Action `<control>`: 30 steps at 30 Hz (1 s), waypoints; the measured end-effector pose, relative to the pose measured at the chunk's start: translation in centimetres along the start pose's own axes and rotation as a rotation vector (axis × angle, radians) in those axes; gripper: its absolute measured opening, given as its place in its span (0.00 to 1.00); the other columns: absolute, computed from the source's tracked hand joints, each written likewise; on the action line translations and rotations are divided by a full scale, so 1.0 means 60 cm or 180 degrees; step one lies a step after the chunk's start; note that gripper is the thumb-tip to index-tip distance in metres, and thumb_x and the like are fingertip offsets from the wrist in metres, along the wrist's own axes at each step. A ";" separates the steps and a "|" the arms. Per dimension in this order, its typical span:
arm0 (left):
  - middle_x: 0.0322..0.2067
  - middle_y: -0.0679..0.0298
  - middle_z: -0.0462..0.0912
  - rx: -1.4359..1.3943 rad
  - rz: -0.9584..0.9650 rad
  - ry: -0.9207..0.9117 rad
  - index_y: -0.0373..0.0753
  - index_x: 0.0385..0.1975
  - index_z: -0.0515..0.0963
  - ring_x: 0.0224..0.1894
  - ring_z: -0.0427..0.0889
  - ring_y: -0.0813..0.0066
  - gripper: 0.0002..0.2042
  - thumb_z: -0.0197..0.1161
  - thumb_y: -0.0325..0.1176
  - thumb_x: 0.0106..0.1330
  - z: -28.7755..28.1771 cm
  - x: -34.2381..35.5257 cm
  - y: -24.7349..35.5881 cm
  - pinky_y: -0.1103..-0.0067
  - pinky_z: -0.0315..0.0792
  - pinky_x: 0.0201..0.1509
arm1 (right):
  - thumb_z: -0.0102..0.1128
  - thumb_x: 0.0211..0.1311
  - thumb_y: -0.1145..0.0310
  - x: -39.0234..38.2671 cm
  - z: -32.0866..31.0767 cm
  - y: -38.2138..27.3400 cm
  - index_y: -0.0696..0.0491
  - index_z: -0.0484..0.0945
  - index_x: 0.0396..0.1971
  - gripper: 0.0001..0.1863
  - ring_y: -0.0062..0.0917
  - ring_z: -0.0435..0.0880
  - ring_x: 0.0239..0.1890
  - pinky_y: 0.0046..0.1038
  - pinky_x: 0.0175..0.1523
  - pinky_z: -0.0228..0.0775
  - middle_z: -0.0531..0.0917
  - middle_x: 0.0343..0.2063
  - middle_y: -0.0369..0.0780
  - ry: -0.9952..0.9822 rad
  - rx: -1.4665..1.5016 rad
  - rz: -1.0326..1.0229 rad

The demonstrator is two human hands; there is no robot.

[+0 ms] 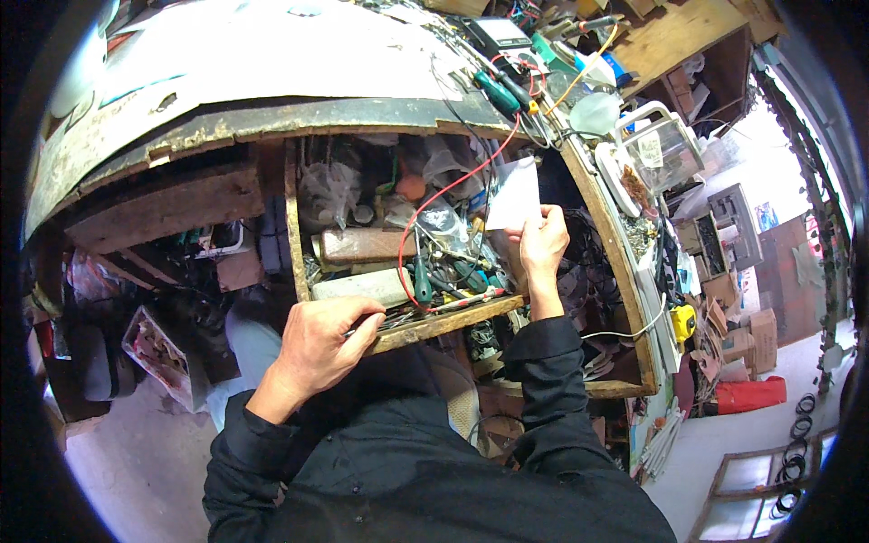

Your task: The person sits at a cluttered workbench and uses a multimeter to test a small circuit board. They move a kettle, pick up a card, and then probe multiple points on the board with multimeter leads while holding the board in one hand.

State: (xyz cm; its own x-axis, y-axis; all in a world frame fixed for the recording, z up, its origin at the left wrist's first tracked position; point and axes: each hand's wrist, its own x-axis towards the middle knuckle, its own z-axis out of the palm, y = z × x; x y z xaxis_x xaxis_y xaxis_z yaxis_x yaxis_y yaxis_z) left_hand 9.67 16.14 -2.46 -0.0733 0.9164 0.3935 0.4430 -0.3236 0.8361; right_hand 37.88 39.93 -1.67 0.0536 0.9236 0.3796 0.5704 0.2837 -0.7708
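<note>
A wooden drawer [453, 321] is pulled out from under the workbench, full of mixed tools and parts. My left hand [317, 344] is closed over the left end of its front edge. In my right hand [545, 242] is a white rectangular sheet [514, 195], pinched at its lower right corner and raised over the drawer's right side. Beneath lie a green-handled screwdriver [422, 279], a brownish block [367, 245], a pale block [362, 286] and clear plastic bags [328, 192]. A red test lead [425, 204] droops from the benchtop across the drawer.
White sheeting [272, 59] covers the bright benchtop. At its right end are a meter [500, 34], green-handled tools [496, 93] and a clear plastic container [656, 145]. A bin [163, 357] stands on the floor at left. Cardboard boxes [751, 344] and a yellow object [683, 323] are at right.
</note>
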 end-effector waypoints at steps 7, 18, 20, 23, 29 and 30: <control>0.30 0.55 0.87 -0.0029 -0.0024 0.0007 0.35 0.34 0.84 0.31 0.88 0.63 0.05 0.67 0.29 0.63 -0.002 -0.001 -0.002 0.74 0.79 0.36 | 0.55 0.69 0.70 0.001 -0.001 -0.014 0.63 0.72 0.41 0.10 0.31 0.89 0.23 0.29 0.27 0.81 0.86 0.28 0.50 -0.0037 -0.0131 0.0062; 0.29 0.55 0.85 0.0031 0.0172 -0.0048 0.38 0.36 0.84 0.31 0.86 0.58 0.06 0.66 0.33 0.65 -0.003 -0.007 -0.009 0.71 0.79 0.36 | 0.51 0.73 0.69 -0.001 -0.006 -0.005 0.61 0.71 0.45 0.11 0.27 0.87 0.21 0.26 0.22 0.79 0.85 0.24 0.44 -0.0072 0.0109 0.0158; 0.30 0.55 0.86 0.0090 0.0195 -0.0071 0.38 0.36 0.84 0.32 0.86 0.58 0.07 0.65 0.33 0.65 -0.006 -0.006 -0.007 0.71 0.79 0.36 | 0.51 0.73 0.70 -0.005 -0.003 -0.013 0.61 0.72 0.44 0.10 0.26 0.86 0.19 0.25 0.21 0.77 0.84 0.21 0.43 -0.0132 0.0033 0.0146; 0.31 0.56 0.87 0.0078 0.0231 -0.0155 0.38 0.36 0.84 0.33 0.87 0.58 0.07 0.65 0.35 0.66 -0.011 -0.007 -0.008 0.71 0.79 0.37 | 0.51 0.72 0.71 -0.007 -0.007 -0.018 0.61 0.72 0.43 0.08 0.24 0.84 0.17 0.24 0.19 0.74 0.83 0.20 0.41 -0.0281 -0.0082 0.0165; 0.31 0.57 0.87 -0.0017 0.0171 -0.0485 0.38 0.37 0.84 0.33 0.87 0.61 0.07 0.64 0.34 0.67 -0.022 -0.004 0.004 0.72 0.79 0.37 | 0.52 0.72 0.68 -0.015 -0.017 -0.018 0.60 0.72 0.40 0.09 0.23 0.83 0.15 0.24 0.18 0.72 0.84 0.18 0.42 -0.0188 -0.0201 0.0135; 0.30 0.57 0.87 -0.0011 0.0190 -0.0512 0.38 0.37 0.84 0.32 0.87 0.62 0.07 0.64 0.34 0.67 -0.027 -0.002 0.009 0.72 0.79 0.37 | 0.53 0.72 0.68 -0.018 -0.015 -0.020 0.60 0.72 0.39 0.09 0.23 0.83 0.15 0.24 0.18 0.72 0.84 0.18 0.42 -0.0184 -0.0173 0.0142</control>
State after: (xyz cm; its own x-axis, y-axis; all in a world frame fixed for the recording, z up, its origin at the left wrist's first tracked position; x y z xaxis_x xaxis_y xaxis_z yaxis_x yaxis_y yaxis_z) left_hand 8.48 15.48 -1.43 0.0972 0.9214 0.3764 0.4390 -0.3791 0.8146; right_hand 37.87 38.37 -0.71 0.0335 0.9488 0.3142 0.6122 0.2290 -0.7568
